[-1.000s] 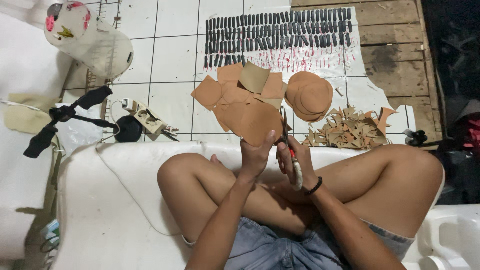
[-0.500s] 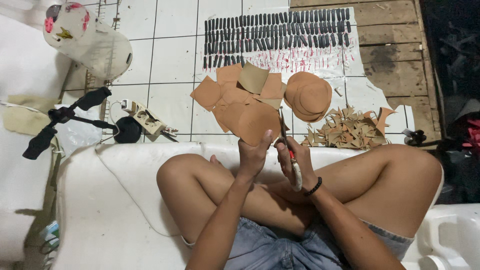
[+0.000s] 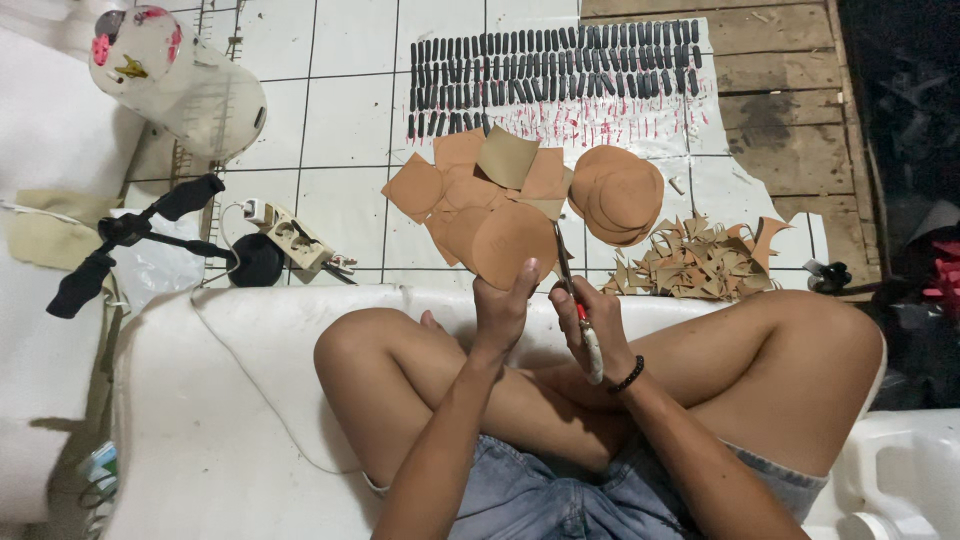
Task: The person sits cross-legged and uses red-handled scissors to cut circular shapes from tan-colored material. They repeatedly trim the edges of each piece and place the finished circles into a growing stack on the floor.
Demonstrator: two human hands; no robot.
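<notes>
One scissors — one tan round piece in hand, one round stack, one scrap heap — one power strip.

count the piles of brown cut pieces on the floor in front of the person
3: a heap of squarish brown sheets at the middle, a stack of round brown discs to its right, and a pile of small pointed offcuts farther right. Pieces underneath may be hidden.
</notes>
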